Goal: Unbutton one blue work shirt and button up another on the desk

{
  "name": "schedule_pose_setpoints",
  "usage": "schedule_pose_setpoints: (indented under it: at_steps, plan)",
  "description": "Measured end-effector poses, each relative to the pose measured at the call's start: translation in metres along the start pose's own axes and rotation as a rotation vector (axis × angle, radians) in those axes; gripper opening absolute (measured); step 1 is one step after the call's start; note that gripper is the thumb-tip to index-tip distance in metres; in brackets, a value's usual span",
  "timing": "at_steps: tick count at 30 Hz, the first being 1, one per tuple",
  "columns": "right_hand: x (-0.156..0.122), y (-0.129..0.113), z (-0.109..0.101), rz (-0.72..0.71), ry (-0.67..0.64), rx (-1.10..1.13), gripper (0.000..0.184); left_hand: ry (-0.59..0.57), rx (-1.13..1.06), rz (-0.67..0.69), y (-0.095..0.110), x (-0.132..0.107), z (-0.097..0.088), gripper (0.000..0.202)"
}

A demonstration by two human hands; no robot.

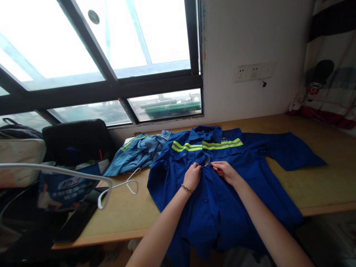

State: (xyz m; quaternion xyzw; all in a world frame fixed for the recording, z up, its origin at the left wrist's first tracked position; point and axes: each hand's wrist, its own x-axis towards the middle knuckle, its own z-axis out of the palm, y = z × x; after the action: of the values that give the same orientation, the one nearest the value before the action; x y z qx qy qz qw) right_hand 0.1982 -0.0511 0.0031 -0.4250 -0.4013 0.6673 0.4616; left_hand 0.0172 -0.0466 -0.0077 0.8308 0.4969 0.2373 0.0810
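A dark blue work jacket [250, 178] with yellow-green reflective strips lies front up on the table, collar toward the wall. Its lower part hangs over the near edge. My left hand [193, 176], with a beaded bracelet at the wrist, pinches one front edge at chest height. Opposite it, my right hand [224, 172] grips the other front edge between closed fingers. A small gap shows between the two edges just above my hands. Below them the front panels lie loosely together, with a button visible on the left one.
A lighter blue garment [139, 152] lies crumpled at the left on the wooden table [122, 211]. White cable [130, 181] loops over the table's left end. Bags and a dark box-like object [78, 141] crowd the left side under the window. Wall sockets [247, 72] are behind.
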Motion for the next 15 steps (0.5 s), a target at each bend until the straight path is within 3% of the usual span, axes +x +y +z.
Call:
schedule_pose_setpoints:
  at_steps: [4, 9, 15]
  plan:
    - [-0.002, 0.009, 0.007, -0.080, 0.073, -0.285, 0.029, 0.032, -0.208, -0.018, -0.003, -0.003, -0.003, 0.009]
    - [-0.002, 0.012, 0.014, -0.413, 0.069, -0.681, 0.018, -0.024, -0.654, -0.123, -0.001, -0.006, -0.002, 0.009]
    - [-0.003, 0.011, 0.017, -0.540, 0.147, -0.789, 0.012, -0.054, -1.138, -0.326, 0.003, -0.001, 0.008, 0.018]
